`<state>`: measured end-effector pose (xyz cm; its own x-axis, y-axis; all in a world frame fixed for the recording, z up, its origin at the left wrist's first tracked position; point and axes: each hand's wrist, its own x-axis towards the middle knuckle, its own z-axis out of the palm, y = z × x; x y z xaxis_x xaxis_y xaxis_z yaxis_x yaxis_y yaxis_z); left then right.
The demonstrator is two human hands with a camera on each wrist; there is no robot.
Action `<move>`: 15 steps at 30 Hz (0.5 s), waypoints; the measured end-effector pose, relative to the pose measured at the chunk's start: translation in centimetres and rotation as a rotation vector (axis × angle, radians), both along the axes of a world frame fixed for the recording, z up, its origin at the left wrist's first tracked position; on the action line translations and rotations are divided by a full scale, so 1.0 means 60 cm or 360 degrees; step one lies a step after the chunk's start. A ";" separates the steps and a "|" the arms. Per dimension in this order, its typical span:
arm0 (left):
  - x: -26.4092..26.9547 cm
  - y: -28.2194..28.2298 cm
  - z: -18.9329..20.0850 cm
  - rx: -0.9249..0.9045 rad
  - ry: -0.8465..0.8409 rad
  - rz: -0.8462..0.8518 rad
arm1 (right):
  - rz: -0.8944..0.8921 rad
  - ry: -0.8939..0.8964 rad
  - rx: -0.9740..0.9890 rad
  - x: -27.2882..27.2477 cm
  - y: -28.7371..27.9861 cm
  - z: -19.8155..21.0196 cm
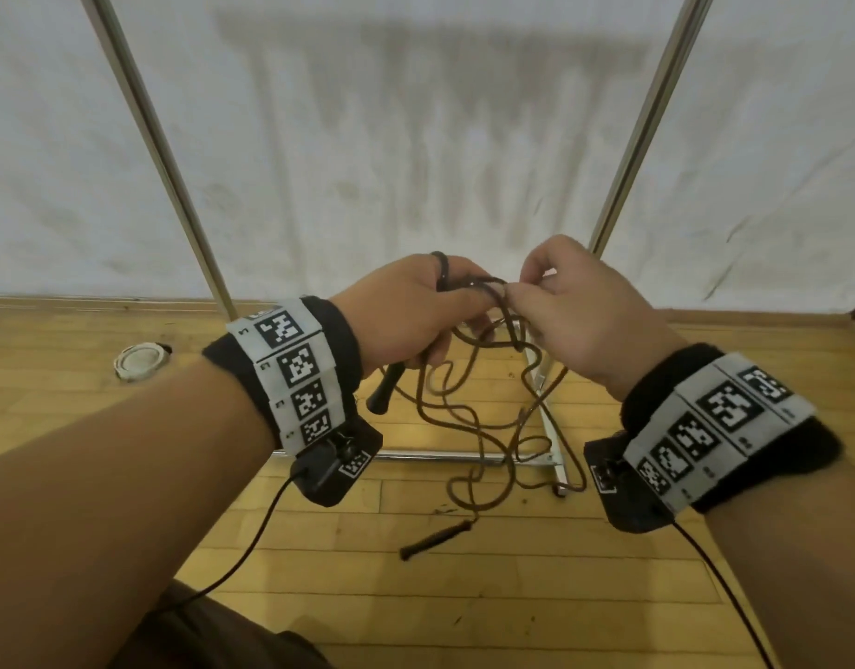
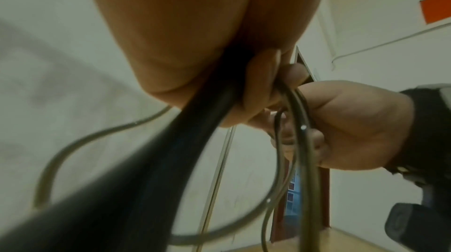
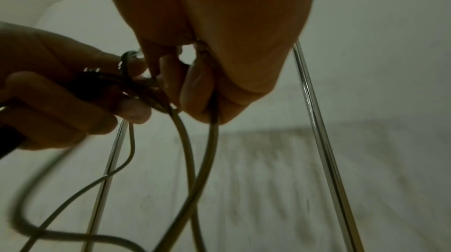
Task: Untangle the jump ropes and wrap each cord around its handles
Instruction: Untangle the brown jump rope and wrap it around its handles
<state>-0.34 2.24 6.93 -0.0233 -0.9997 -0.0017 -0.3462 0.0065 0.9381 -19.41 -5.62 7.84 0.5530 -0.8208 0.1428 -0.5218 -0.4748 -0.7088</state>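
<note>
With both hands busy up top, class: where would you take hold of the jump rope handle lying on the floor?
Grip the loose handle round its mid-shaft, from above. It lies flat and bare on the wooden floor, its cord leaving the far end.

Thin brown jump-rope cord (image 1: 469, 417), tangled in loose loops, hanging below the fingers (image 1: 483, 287) down to the wooden floor. Slim black handle (image 1: 384, 386) slanting down beneath them; second dark handle (image 1: 435, 538) flat on the floor, well below.
</note>
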 end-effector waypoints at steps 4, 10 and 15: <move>0.005 -0.001 -0.013 0.0148 0.0090 -0.0081 | 0.0104 -0.0197 0.0341 -0.005 -0.004 -0.018; 0.050 -0.018 -0.007 -0.0048 0.0160 0.0316 | 0.0357 -0.0172 0.0546 -0.034 -0.012 -0.044; 0.121 -0.019 -0.021 -0.0058 0.0127 0.0828 | 0.0315 0.0442 0.0423 -0.076 -0.034 -0.086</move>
